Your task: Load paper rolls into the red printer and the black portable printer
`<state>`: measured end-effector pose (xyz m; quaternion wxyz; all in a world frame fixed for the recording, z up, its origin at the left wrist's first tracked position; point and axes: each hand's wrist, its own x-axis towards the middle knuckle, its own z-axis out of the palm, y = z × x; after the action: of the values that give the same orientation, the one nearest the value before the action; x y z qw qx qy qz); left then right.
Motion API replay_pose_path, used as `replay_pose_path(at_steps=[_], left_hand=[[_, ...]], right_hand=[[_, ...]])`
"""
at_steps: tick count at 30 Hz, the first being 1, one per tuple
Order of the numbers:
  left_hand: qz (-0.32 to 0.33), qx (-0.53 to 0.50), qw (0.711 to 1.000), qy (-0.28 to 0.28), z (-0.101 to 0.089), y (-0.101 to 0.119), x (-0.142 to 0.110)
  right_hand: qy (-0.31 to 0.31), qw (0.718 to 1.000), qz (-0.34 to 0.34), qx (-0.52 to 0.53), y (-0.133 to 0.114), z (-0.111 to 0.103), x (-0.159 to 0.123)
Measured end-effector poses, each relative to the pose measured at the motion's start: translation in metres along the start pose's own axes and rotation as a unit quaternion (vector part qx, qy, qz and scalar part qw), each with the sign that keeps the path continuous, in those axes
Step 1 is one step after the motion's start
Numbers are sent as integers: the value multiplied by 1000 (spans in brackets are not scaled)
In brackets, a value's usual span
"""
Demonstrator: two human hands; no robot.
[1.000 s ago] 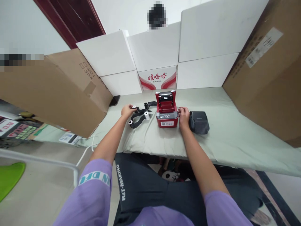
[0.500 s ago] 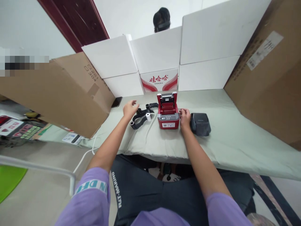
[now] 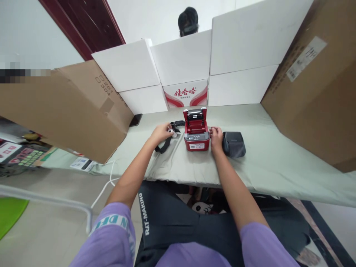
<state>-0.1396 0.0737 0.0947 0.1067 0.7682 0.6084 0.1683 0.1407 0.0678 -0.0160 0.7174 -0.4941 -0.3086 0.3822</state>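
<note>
My left hand is closed in a pinch on a small white paper roll that lies left of the printer. Black strips curl over the cloth below that hand and partly under it. Just behind the fingers stands a small black roll, from which another black strip runs toward the printer. The red printer has its lid raised, showing a dark roller. Against the printer's right side rest the fingertips of my right hand, its fingers slightly bent and apart, grasping nothing.
A dark grey case-like object sits right of my right hand. White boxes line the back, and big cardboard boxes flank both sides. A phone lies at the back left. Beyond the boxes shows a person's head.
My left hand let go of a roll at the left of the strips, lifted, then moved right and closed on the white roll. My right hand stayed beside the printer.
</note>
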Motion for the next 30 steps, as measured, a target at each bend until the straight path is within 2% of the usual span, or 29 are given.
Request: replay_pose_path(at_steps=[2,4,7,9,12,18,21,24,27,30], left_hand=[[-23,-104,993,59,-11,-1,-5],[-25,-221,971,93,-20,0,-10],[13,-364,925,111,-23,8,-16],[39,-416,900,122,-21,15,-19],[67,-435,888,135,-16,28,-24],[116,-354,912,171,-16,46,-35],[113,-343,914,185,-14,47,-35],[109,-374,905,172,-7,45,-30],[132,-418,886,153,-1,47,-26],[137,-412,890,142,3,52,-24]], right_hand=[[-2,1000,-4,-6,1,0,1],[-6,1000,-9,-13,3,0,2],[-5,1000,-13,-14,4,0,3],[-2,1000,-16,-11,5,0,3],[0,1000,-14,-5,5,1,2],[3,1000,-1,-1,2,1,2],[3,1000,-1,-3,2,1,2],[4,1000,-7,-11,3,1,3],[1,1000,-11,-18,4,1,3],[-4,1000,-15,-21,4,0,3]])
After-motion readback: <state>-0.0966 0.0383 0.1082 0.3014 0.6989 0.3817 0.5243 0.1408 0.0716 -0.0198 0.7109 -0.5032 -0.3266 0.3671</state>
